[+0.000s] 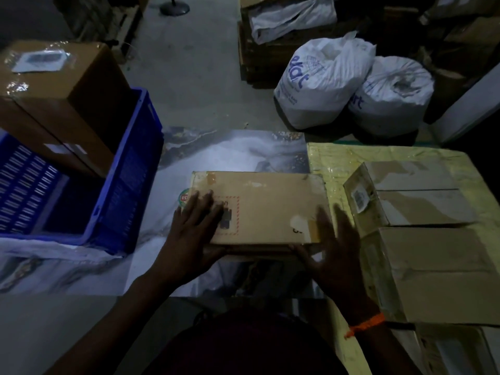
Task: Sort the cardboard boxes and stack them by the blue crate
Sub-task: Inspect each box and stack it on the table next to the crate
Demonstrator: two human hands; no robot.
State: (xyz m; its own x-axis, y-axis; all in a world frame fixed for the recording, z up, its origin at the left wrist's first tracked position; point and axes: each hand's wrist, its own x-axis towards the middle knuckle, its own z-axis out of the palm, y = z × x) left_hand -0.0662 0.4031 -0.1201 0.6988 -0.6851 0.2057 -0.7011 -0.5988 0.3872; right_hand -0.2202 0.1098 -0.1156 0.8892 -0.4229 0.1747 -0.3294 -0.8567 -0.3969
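Note:
A flat cardboard box [267, 201] with a red dashed label lies in the middle on a marbled sheet [232, 152]. My left hand [194, 234] grips its near left corner, fingers spread flat on top and thumb under the edge. My right hand [332, 247] holds the near right corner with the thumb on the front edge and straight fingers along the side. The blue crate [127, 169] stands at the left, with a tall brown box [62, 101] standing in it.
Two more cardboard boxes [414, 196] [438, 272] lie on a yellow wrapped parcel [389, 155] at the right. Two white sacks [322, 82] [392, 96] sit behind on the floor, beside dark pallets with cartons [270, 50]. A stand base [174, 8] is far back.

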